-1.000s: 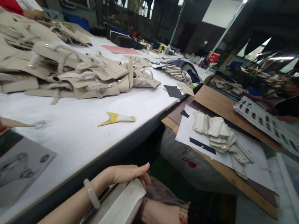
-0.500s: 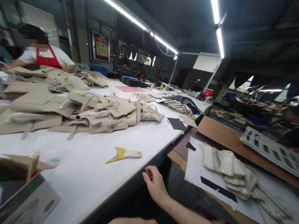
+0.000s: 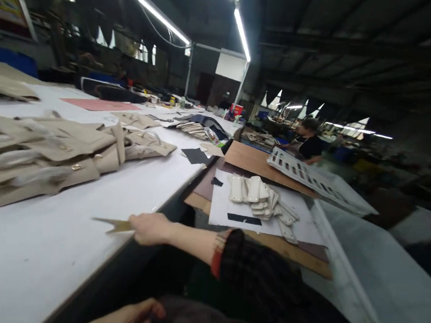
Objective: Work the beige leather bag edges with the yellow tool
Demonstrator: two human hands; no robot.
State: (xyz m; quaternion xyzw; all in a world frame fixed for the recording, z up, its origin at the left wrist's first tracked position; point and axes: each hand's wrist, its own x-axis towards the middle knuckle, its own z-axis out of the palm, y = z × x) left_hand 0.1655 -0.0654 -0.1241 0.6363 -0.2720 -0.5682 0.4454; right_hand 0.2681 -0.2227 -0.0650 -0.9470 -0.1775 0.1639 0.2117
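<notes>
My right hand [image 3: 152,228] is closed around the pale handle of a flat yellow tool with a V-shaped forked end [image 3: 119,226]. Its two points face left, just over the white tabletop [image 3: 91,261] near the edge. Down at the bottom, my left hand [image 3: 132,319] is partly cut off by the frame, with curled fingers beside dark cloth. Whether something sits in those fingers I cannot make out. Beyond the tool lies a heap of beige bag pieces [image 3: 63,154] with straps and gold-coloured fittings.
Several off-white padded pieces [image 3: 254,192] lie on a white sheet [image 3: 219,209] to the right. A brown board [image 3: 249,159] and a grey slotted tray [image 3: 304,176] are behind them. A translucent bin [image 3: 379,264] stands right. Another person [image 3: 308,141] works farther back.
My right hand has moved left onto the table and taken hold of the forked tool. The view has swung to the right. My left hand has shifted left and remains low.
</notes>
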